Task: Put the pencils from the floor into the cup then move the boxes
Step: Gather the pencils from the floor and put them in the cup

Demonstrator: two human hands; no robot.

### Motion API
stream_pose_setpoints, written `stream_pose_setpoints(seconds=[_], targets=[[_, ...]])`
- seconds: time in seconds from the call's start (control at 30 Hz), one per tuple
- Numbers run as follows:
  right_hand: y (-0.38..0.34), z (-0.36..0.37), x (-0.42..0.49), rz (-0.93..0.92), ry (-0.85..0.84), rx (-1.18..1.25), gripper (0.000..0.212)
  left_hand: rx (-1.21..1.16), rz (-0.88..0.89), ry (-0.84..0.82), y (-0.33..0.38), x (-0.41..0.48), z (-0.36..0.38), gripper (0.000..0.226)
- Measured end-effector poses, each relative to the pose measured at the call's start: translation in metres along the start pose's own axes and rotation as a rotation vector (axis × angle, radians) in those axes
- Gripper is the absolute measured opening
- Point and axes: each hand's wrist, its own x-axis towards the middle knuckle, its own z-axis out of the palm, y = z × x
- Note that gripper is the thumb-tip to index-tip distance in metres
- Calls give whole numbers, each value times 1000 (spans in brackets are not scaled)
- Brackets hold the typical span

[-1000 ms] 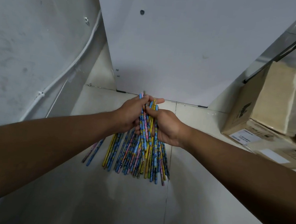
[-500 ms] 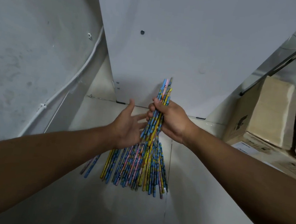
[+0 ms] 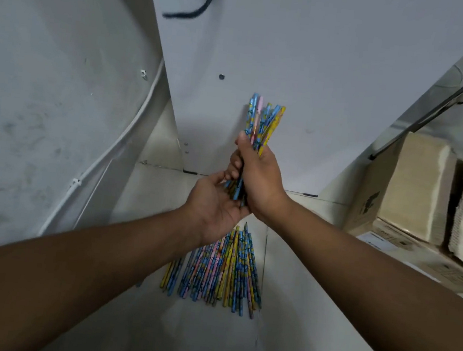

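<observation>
**Pencil bundle held in right grip, rest on the floor, no cup in view**

The right grip (image 3: pixel 257 175), centre frame, is curled tight round the held bundle (image 3: pixel 262 118) of patterned blue, yellow and pink pencils. The bundle stands near upright with its tops fanning slightly above the fist. The left grip (image 3: pixel 214 206), just lower left of it, is palm-up with relaxed fingers. It touches the bundle's bottom ends and holds nothing itself, and it looks to be squaring the ends.

The floor pencils (image 3: pixel 220 268) lie side by side in a loose row on the pale floor (image 3: pixel 308 326) below the hands, lower centre. The boxes (image 3: pixel 420 192) are cardboard, stacked at the right edge, well apart from the pencils.

Handling, as a judgement:
- The pencils are light, stiff, thin and smooth, so they are likely to slide lengthways out of a loose fist or to roll once set down.
- The bundle is best gripped round the middle, with the ends tapped level.
- The floor pencils are better raked together than picked up singly.
- The tips could snap if dropped.
- The boxes look bulky and want two hands at the lower edges. Their weight is unknown.

Hard to see:
- The cup is nowhere in frame.
- The mid-part of the bundle is hidden inside the fist, so the pencil count is unclear.
- The top ends of the floor row are covered by the left wrist.
- The boxes are cut off by the right edge, and their labels are unreadable.
- A black cable (image 3: pixel 193 8) at the top is blurred.
</observation>
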Motion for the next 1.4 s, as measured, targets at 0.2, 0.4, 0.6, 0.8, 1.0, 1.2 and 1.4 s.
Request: stream_pose_setpoints(seconds=[0.2,0.4,0.6,0.8,1.0,1.2,1.4], targets=[[-89,31,-9,136,29,44,25,-20,61,90,31,-48,70,49],[-202,68,-67,255,0,24,9,-14,46,308,53,-138,149,42],[-332,98,-131,383,-26,38,24,-107,48,433,78,-239,256,42],[-452,112,-188,502,-86,109,21,-138,26,450,95,-332,359,42],[-548,113,-219,528,-186,36,27,-36,21,481,111,-398,444,41],[-615,117,-221,467,-279,-52,35,27,-27,503,132,-438,492,27],[-636,130,-196,413,-362,-292,30,96,-72,496,168,-434,501,26]])
